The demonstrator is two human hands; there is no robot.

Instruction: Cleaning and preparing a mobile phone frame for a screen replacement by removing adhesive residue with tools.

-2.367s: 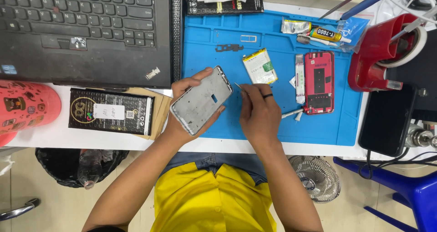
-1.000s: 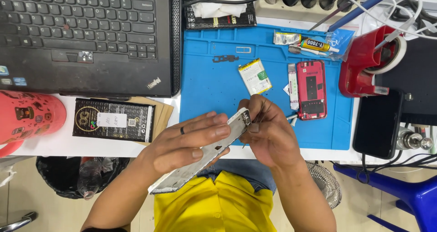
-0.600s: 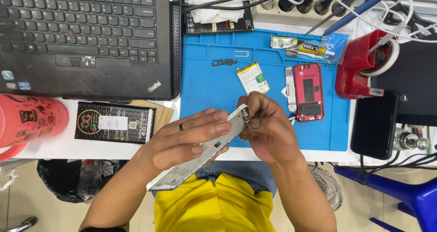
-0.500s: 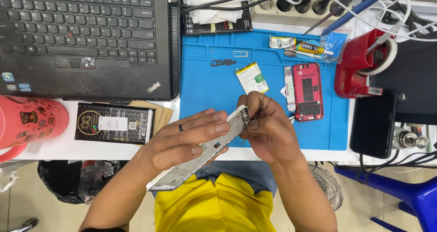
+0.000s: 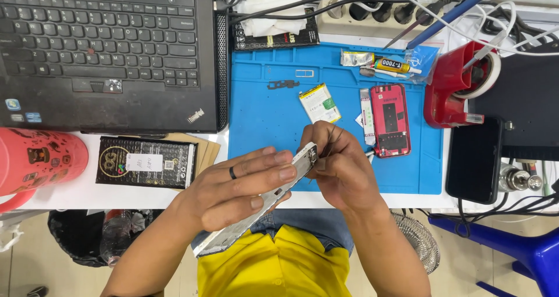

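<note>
At the frame's centre a silver phone frame (image 5: 256, 207) is gripped edge-up by the left hand (image 5: 239, 192), so its top corner can be pinched by the right hand (image 5: 343, 169) above the blue mat (image 5: 262, 128).

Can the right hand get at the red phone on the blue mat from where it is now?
Probably yes. The right hand is at the phone frame's top end, and the red phone lies just beyond it on the mat, nothing between.

Left hand (image 5: 241, 189) palm down, fingers curled in a grip, right hand (image 5: 343, 169) just beside it, fingertips pinched, forearms converging from near edge
</note>
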